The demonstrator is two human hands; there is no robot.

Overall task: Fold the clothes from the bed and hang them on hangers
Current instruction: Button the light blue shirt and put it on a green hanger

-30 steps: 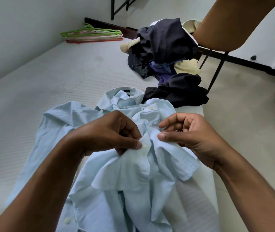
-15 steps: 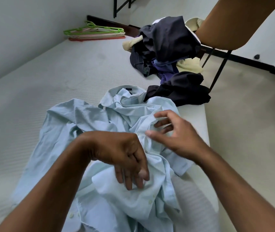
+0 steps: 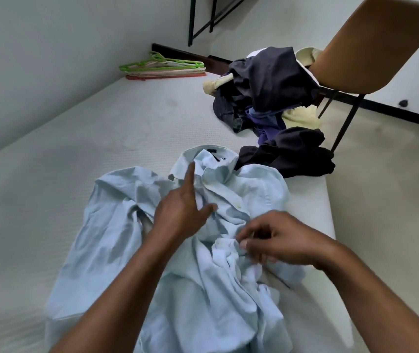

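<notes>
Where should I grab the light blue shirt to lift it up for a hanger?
Probably by the shoulders either side of the collar of the light blue shirt, coming down from above. The collar lies open and fairly flat at the far end, while the near part is bunched, so lifting there should let it hang straight.

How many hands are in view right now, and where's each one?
2. The left hand lies over the light blue shirt just below its collar, index finger stretched out. The right hand pinches a fold of the shirt's front, nearer the mattress edge. None seems hidden.
</notes>
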